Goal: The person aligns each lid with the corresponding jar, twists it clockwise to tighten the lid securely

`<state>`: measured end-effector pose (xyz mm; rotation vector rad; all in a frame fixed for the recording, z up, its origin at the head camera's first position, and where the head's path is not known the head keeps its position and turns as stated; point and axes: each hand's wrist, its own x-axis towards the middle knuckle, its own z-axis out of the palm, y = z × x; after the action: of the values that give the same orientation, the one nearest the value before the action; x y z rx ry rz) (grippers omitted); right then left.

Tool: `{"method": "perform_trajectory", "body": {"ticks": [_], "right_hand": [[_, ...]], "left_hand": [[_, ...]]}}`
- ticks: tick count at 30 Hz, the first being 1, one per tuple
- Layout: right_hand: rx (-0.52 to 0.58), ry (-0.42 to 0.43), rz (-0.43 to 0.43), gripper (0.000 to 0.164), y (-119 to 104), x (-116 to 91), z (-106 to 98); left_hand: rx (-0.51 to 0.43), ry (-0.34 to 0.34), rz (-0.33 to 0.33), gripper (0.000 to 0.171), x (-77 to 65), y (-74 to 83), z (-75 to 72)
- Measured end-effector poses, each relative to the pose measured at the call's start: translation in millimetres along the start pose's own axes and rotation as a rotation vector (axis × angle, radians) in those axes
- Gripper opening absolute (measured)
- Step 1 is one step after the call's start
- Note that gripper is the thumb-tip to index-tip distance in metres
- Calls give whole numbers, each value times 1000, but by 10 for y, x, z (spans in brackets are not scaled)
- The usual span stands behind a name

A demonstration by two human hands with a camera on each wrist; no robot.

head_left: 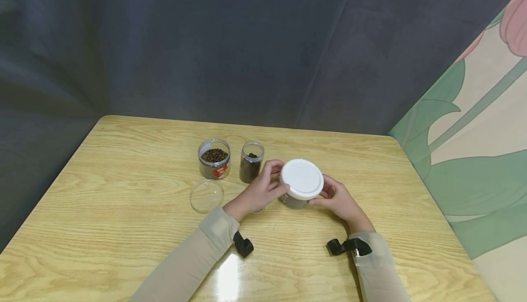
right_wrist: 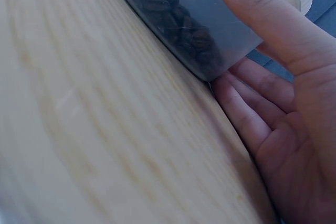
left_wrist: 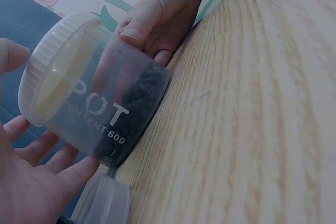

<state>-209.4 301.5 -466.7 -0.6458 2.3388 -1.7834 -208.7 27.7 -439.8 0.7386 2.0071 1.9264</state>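
Observation:
A translucent jar [left_wrist: 113, 93] marked "POT CONTENT 600" stands upright on the table, with dark beans [right_wrist: 168, 19] in its bottom. Its round white lid [head_left: 302, 178] is on top. My left hand [head_left: 263, 190] holds the jar from the left at the lid, thumb at the near edge of the rim and fingers along the far side. From the right, my right hand [head_left: 338, 199] grips the jar's body below the lid, its thumb in front and its other fingers behind, low by the tabletop.
Left of the jar stand a tall clear jar [head_left: 250, 167] of dark beans and a wide clear jar [head_left: 215, 160] of brown beans, both without lids. A clear round lid [head_left: 207, 196] lies before the wide one. Beside my left fingers sits a small translucent lid [left_wrist: 107, 200].

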Motion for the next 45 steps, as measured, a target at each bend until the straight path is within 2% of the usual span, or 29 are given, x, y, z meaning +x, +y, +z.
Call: {"method": "perform_trajectory", "body": {"ticks": [13, 19, 27, 33, 36, 40, 45], "right_hand": [[5, -4, 5, 78, -29, -7, -1], [10, -5, 4, 78, -9, -11, -8], [12, -6, 3, 78, -40, -7, -2], [11, -4, -9, 77, -21, -3, 2], [11, -3, -12, 77, -14, -7, -1], [12, -5, -16, 76, -11, -8, -5], [8, -8, -11, 76, -13, -11, -2]], "left_hand": [[21, -9, -10, 66, 0, -19, -3], [68, -16, -3, 63, -1, -17, -7], [120, -12, -34, 63, -15, 3, -10], [54, -2, -41, 65, -6, -22, -8], [18, -5, -42, 71, -1, -22, -3], [16, -11, -41, 78, -2, -11, 1], [43, -12, -38, 78, -5, 0, 1]]}}
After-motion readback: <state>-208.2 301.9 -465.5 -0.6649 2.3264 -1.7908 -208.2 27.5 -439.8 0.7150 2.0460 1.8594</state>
